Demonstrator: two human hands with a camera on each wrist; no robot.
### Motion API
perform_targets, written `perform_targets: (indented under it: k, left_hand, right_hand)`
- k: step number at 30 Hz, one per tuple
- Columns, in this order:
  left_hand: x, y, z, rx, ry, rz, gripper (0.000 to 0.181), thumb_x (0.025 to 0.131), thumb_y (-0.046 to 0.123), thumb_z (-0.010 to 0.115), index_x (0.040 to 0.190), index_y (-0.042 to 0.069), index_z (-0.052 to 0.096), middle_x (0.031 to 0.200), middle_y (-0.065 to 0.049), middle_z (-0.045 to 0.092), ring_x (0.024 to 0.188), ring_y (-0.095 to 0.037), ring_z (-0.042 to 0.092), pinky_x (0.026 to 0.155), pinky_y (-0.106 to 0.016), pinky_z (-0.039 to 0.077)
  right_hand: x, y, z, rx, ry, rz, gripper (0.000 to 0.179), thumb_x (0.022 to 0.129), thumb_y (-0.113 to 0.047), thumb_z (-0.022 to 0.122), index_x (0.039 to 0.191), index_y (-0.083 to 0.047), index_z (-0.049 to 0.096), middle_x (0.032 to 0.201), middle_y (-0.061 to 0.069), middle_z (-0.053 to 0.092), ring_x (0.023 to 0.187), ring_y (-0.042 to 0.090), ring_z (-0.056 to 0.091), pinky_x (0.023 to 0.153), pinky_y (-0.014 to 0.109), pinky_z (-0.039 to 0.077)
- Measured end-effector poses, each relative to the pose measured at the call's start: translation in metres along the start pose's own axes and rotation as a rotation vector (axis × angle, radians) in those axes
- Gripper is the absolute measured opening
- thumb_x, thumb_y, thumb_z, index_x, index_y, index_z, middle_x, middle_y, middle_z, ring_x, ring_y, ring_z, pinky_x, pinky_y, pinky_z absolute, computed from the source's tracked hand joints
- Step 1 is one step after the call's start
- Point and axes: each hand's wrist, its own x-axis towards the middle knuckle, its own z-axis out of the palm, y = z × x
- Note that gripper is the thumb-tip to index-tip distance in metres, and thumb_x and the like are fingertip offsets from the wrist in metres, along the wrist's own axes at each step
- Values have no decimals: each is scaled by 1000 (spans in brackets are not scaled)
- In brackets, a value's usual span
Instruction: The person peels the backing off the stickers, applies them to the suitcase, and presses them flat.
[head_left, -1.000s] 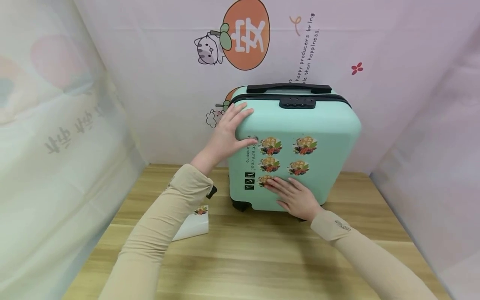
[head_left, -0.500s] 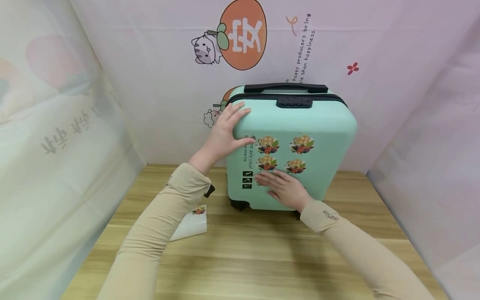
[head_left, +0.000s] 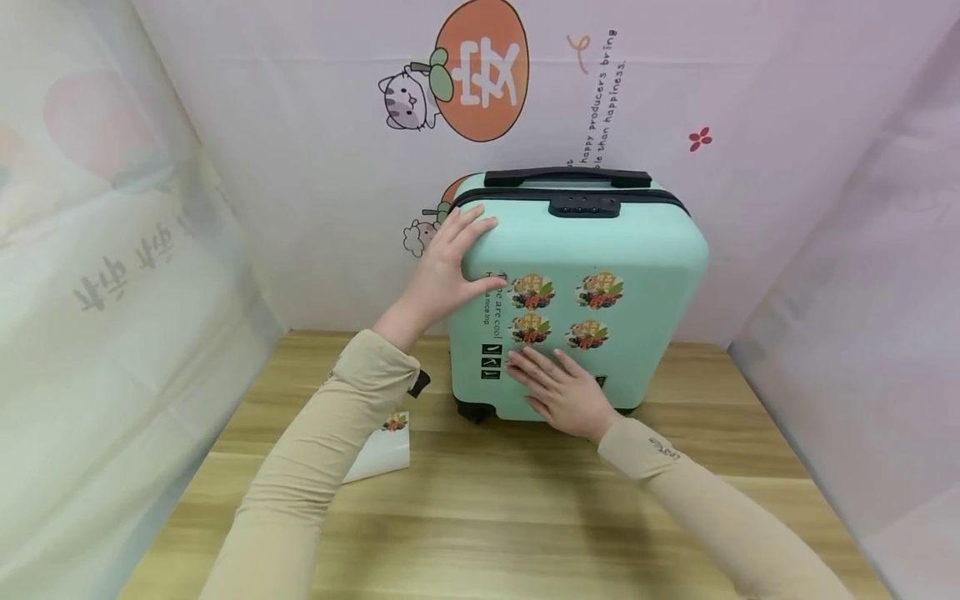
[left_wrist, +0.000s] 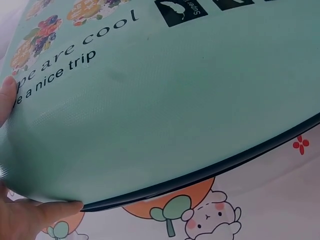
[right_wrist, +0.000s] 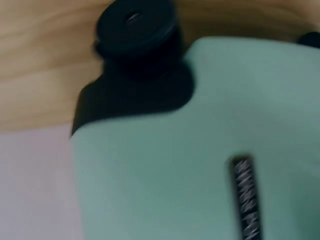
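Note:
A mint-green suitcase (head_left: 637, 242) stands upright on the wooden table. My left hand (head_left: 441, 271) grips its upper left corner, thumb on the front and fingers over the top edge. In the left wrist view, the thumb (left_wrist: 7, 97) lies beside the black lettering (left_wrist: 60, 75). My right hand (head_left: 566, 393) rests with extended fingers on the lower front, covering the lowest fruit sticker. Above it, several round fruit stickers (head_left: 600, 290) sit in two columns. The right wrist view catches only a black wheel (right_wrist: 135, 30) and a dark nameplate (right_wrist: 246, 200), blurred, without the hand.
A white sheet (head_left: 386, 458) with one fruit sticker (head_left: 395, 422) lies on the table (head_left: 480, 533), partly behind the left sleeve. Printed cloth walls (head_left: 315, 167) stand behind the suitcase and at both sides. A black carry handle (head_left: 567, 175) tops the suitcase.
My right hand has slid slightly left over the lowest sticker, which showed more a second ago. The left hand keeps its hold on the corner. The whole view has shifted slightly.

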Motion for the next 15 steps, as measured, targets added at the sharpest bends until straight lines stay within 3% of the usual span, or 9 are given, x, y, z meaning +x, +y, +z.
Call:
perform_targets:
  k: [6, 9, 15]
  left_hand:
    - [2, -4, 8, 12, -9, 41, 73, 81, 30, 75, 143, 13, 39, 155, -11, 25, 145, -37, 8, 116, -56, 12]
    - [1, -9, 12, 20, 6, 65, 73, 83, 31, 73, 144, 13, 37, 155, -13, 22, 145, -37, 6, 117, -55, 9]
    - [-10, -18, 18, 16, 97, 119, 73, 83, 27, 73, 144, 9, 38, 155, -16, 22, 145, -36, 11, 118, -52, 11]
  right_hand:
    - [-6, -25, 1, 27, 32, 67, 51, 104, -41, 12, 153, -26, 11, 161, -2, 4, 148, 18, 2, 112, 48, 22]
    - [-10, -34, 1, 28, 41, 115, 50, 104, -42, 15, 152, -28, 17, 160, -2, 12, 147, 21, 11, 109, 50, 25]
    - [-23, -45, 4, 139, 40, 207, 51, 103, -44, 18, 151, -27, 20, 158, 3, 17, 140, 28, 26, 106, 59, 21]
